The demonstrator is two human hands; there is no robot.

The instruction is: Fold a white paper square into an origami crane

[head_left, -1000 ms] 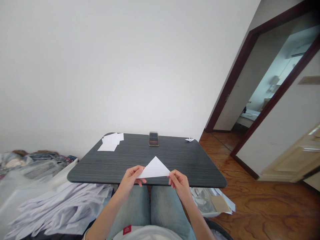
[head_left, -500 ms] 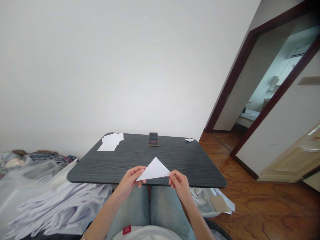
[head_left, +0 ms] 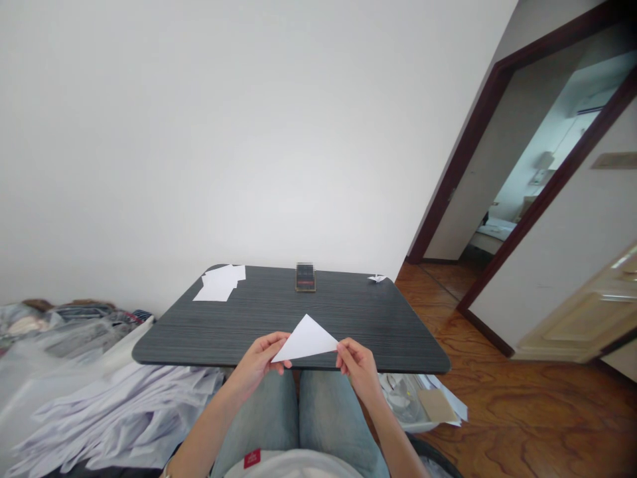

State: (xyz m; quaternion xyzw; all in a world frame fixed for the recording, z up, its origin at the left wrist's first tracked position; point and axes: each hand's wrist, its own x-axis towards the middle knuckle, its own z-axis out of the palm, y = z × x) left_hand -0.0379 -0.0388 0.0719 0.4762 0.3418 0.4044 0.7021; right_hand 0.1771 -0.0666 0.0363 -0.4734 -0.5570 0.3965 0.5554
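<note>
A white paper folded into a triangle is held just above the near edge of the dark table, its apex pointing away from me. My left hand pinches its left corner. My right hand pinches its right corner. Both hands hover over my lap in front of the table.
On the table lie a stack of white sheets at the far left, a phone propped at the far middle, and a small folded paper figure at the far right. Crumpled cloth and paper lie at my left; an open doorway is right.
The triangle and both hands have barely shifted; the left fingers have adjusted slightly on the left corner.
</note>
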